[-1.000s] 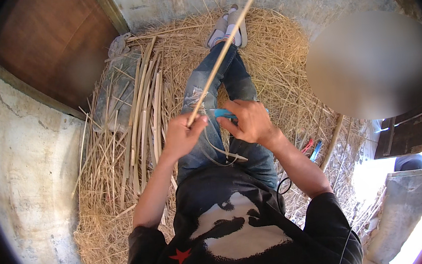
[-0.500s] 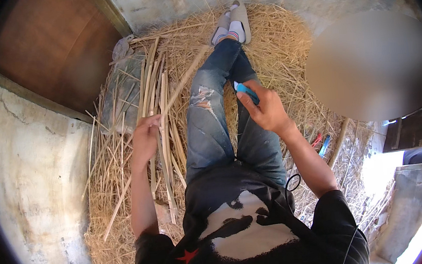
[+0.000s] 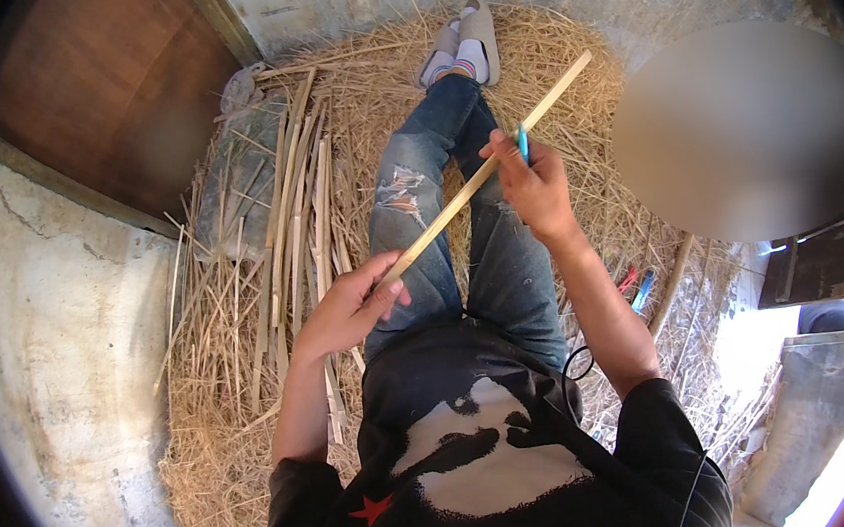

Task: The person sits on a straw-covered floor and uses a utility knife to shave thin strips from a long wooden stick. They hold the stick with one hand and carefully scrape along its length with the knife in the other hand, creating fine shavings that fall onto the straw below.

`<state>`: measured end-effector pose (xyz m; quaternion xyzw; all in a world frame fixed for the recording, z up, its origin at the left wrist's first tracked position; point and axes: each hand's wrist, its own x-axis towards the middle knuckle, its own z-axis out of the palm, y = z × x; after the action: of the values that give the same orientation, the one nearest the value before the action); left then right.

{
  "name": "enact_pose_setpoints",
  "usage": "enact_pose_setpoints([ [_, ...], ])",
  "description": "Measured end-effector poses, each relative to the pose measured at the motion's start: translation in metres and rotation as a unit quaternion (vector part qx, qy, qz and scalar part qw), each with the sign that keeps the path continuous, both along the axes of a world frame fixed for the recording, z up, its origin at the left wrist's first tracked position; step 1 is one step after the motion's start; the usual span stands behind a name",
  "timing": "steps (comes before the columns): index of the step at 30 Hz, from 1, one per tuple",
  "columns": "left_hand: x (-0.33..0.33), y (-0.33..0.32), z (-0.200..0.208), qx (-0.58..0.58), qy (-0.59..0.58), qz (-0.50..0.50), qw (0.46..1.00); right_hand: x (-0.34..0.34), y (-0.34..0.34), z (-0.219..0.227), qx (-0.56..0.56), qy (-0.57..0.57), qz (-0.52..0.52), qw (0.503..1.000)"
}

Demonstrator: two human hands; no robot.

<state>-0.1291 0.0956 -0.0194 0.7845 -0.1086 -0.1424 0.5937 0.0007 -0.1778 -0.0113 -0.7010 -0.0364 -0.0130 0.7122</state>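
Observation:
A long, pale bamboo strip (image 3: 452,204) slants across my thighs, its far end up to the right over the straw. Near its lower end, my left hand (image 3: 351,308) is closed round it. My right hand (image 3: 536,185) grips a small teal-handled tool (image 3: 523,144) upright, with fingertips against the strip's upper half. The fingers hide most of the tool, so its exact kind does not show. Left of my legs lies a bundle of similar bamboo strips (image 3: 289,210), roughly lengthwise on the straw.
Straw (image 3: 553,101) covers the floor around my outstretched legs (image 3: 416,194). Beside the strips lies a grey plastic sack (image 3: 235,194). Red and blue handled tools (image 3: 643,289) and a wooden stick (image 3: 673,285) rest at the right. Walls (image 3: 68,345) stand at the left and far side.
My left hand has come from the bundle toward my lap, bringing one strip across my legs. The right hand has turned the teal-handled tool upright and now meets the strip.

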Motion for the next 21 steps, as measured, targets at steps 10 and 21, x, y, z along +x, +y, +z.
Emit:
enact_pose_setpoints([
  [10, -0.003, 0.011, -0.005, 0.031, -0.049, 0.025, 0.998, -0.024, -0.008, 0.022, -0.21, -0.08, 0.096, 0.97],
  [21, -0.004, 0.012, 0.008, 0.071, -0.049, 0.056, 0.995, 0.01, -0.065, 0.026, -0.247, -0.11, -0.007, 0.963],
])
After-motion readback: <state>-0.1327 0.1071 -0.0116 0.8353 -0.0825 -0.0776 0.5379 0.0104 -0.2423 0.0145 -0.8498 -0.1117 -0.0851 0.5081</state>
